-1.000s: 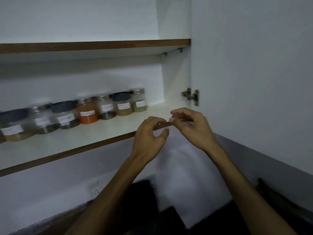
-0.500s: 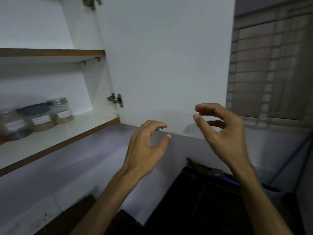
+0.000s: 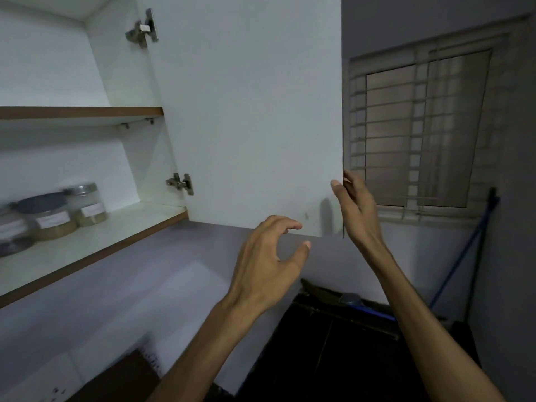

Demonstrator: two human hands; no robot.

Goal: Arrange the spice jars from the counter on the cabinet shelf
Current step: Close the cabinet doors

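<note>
White laminate is being pinched at the cabinet door's (image 3: 249,111) free edge by the right hand (image 3: 358,208), thumb in front, likely to swing it closed. The left hand (image 3: 268,259) is hovering loosely curled, holding nothing. Spice jars (image 3: 53,217) are sitting on the cabinet shelf (image 3: 95,242).

Single head view, angled up, close to open cabinet door (image 3: 252,111)

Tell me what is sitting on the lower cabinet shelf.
On the lower shelf stand three labelled spice jars near its back left. More may stand further left, outside the frame. The open cabinet door hides none of the shelf.
</note>
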